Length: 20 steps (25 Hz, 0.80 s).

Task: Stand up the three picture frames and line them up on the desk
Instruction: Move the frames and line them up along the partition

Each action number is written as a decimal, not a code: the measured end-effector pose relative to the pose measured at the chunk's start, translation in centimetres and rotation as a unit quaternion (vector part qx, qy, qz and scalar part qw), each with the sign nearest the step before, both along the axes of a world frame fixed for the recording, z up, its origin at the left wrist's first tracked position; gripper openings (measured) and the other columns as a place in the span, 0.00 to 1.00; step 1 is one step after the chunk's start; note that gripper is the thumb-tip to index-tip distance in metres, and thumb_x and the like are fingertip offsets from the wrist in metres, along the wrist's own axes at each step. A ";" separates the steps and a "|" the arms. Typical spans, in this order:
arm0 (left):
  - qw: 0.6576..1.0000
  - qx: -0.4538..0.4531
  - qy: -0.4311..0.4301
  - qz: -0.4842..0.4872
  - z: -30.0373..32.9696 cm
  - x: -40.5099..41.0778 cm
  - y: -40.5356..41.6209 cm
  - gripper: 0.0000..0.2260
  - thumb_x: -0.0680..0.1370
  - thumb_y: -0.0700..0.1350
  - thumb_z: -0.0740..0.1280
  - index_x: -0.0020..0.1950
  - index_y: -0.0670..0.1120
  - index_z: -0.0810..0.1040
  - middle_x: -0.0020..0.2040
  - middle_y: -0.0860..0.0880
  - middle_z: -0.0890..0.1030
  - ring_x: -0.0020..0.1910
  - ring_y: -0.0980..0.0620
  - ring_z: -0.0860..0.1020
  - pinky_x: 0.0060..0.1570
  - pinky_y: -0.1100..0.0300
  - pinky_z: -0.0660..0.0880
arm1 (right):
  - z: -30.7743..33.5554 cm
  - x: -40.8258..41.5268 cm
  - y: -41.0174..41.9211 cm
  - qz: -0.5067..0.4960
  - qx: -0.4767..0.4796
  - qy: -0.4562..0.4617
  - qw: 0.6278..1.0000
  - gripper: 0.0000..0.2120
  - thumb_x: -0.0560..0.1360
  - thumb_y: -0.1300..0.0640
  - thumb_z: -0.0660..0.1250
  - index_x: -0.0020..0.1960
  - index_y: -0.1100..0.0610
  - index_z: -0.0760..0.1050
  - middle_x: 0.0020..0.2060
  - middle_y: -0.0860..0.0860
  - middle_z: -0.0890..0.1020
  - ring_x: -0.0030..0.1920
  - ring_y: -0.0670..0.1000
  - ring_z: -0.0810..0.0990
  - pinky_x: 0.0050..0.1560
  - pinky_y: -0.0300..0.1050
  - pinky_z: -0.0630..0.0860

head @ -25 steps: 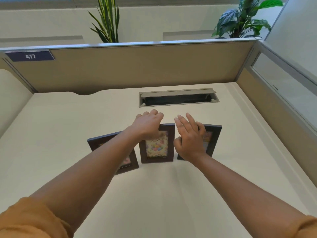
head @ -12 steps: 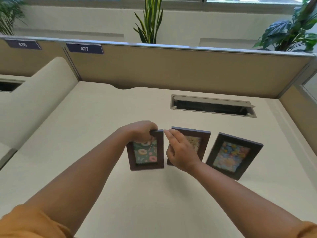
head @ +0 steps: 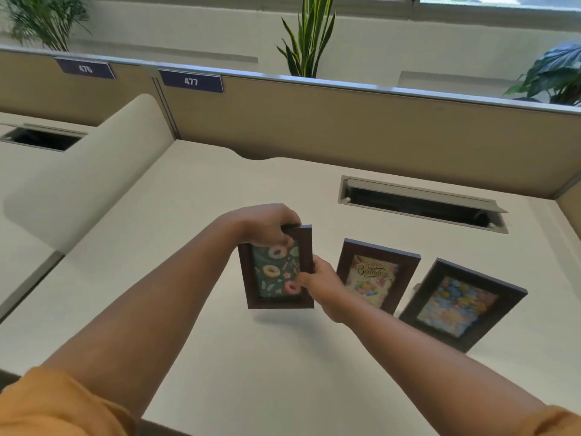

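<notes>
Three dark brown picture frames stand in a row on the cream desk [head: 220, 357]. The left one, the doughnut frame [head: 276, 273], is upright and appears slightly lifted, with a shadow under it. My left hand [head: 267, 228] grips its top edge. My right hand [head: 320, 286] holds its right side. To its right the birthday frame [head: 375, 275] stands leaning back, free of my hands. Furthest right, the balloon frame [head: 460, 305] stands tilted at an angle.
An open cable slot [head: 421, 204] lies in the desk behind the frames. A tan partition [head: 345, 121] closes off the back and right. A cream divider [head: 85, 171] rises on the left. Plants stand beyond the partition.
My hands left the middle and right frames and went to the doughnut frame. My right hand now holds its right side, and the frame is raised a little. The camera view swung left.
</notes>
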<state>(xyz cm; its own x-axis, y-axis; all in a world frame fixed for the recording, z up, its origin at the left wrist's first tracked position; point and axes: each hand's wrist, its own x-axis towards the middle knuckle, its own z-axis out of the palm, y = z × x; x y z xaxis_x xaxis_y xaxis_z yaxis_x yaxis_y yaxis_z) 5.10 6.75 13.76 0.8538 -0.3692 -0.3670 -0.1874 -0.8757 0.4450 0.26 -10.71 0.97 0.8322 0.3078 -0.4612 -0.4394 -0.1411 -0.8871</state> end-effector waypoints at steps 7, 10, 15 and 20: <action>0.968 -0.148 -0.034 0.200 -0.6 0.5 5.2 0.28 0.72 0.72 0.66 0.45 0.46 0.83 0.40 0.51 0.86 0.38 0.54 0.83 0.40 0.56 0.78 | -0.1 3.6 3.1 -0.071 0.052 0.023 0.996 0.18 0.72 0.73 0.67 0.57 0.56 0.80 0.47 0.54 0.89 0.46 0.55 0.89 0.42 0.52 0.85; 0.921 -0.233 -0.014 0.313 -2.4 1.1 8.0 0.38 0.74 0.76 0.58 0.49 0.39 0.80 0.45 0.45 0.86 0.44 0.49 0.81 0.46 0.55 0.74 | -0.1 5.5 4.6 -0.127 0.071 0.021 0.989 0.17 0.72 0.73 0.66 0.55 0.55 0.80 0.44 0.52 0.89 0.42 0.55 0.89 0.36 0.50 0.85; 0.801 -0.421 -0.030 0.425 -5.8 2.7 9.6 0.23 0.83 0.65 0.56 0.50 0.47 0.78 0.43 0.50 0.85 0.43 0.54 0.83 0.41 0.59 0.76 | -0.1 9.8 8.3 -0.126 0.087 0.026 0.988 0.15 0.71 0.70 0.66 0.53 0.56 0.80 0.40 0.54 0.89 0.41 0.59 0.89 0.36 0.54 0.85; 0.719 -0.482 -0.111 0.488 -7.7 6.6 12.3 0.22 0.82 0.63 0.59 0.48 0.44 0.77 0.40 0.49 0.84 0.35 0.58 0.83 0.32 0.65 0.78 | -0.4 15.8 12.2 -0.059 0.075 0.021 0.995 0.16 0.71 0.69 0.67 0.57 0.59 0.80 0.45 0.56 0.89 0.44 0.59 0.89 0.40 0.54 0.85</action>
